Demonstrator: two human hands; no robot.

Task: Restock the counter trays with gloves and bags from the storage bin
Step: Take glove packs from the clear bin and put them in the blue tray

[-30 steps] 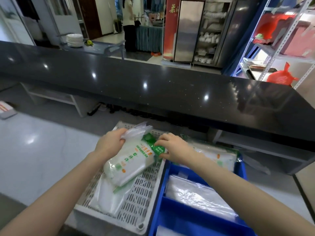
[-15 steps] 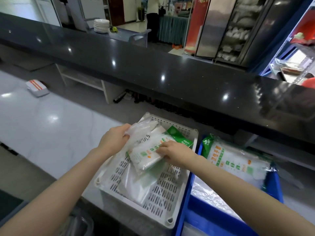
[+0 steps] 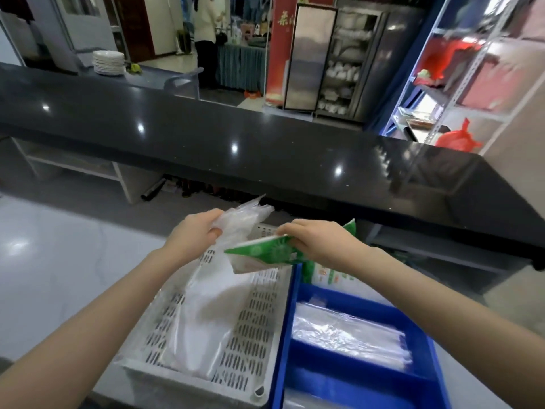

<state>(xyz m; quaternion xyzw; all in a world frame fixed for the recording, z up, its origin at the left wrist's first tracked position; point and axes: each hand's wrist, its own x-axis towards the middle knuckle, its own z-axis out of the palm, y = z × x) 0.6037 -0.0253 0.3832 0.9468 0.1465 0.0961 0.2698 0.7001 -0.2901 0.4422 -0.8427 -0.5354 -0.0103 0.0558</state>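
Behind the work area runs a long, glossy black stone counter (image 3: 265, 149), and on a pale lower surface in front of it stand two containers side by side: one white slotted plastic basket (image 3: 250, 335) on the left and one blue divided plastic bin (image 3: 424, 349) touching its right wall. Two bare hands meet above the far end of the basket. One flat packet with a green printed header and a white body (image 3: 262, 256) hangs tilted just under the right hand (image 3: 318, 243), whose fingers are closed on the packet's upper edge. Near it, the left hand (image 3: 194, 236) is clenched on a bunch of crumpled clear plastic film (image 3: 241, 219) that sticks up beyond its knuckles. One large clear flat bag (image 3: 212, 320) lies along the basket floor below both hands. A second green-and-white printed packet (image 3: 330, 276) leans in the far end of the blue bin, partly hidden by the right wrist. One shiny stack of clear bags (image 3: 348, 332) fills the bin's middle compartment, and the nearest compartment holds something pale that is cut off by the frame edge. One stack of white plates (image 3: 108, 62) sits beyond the counter.
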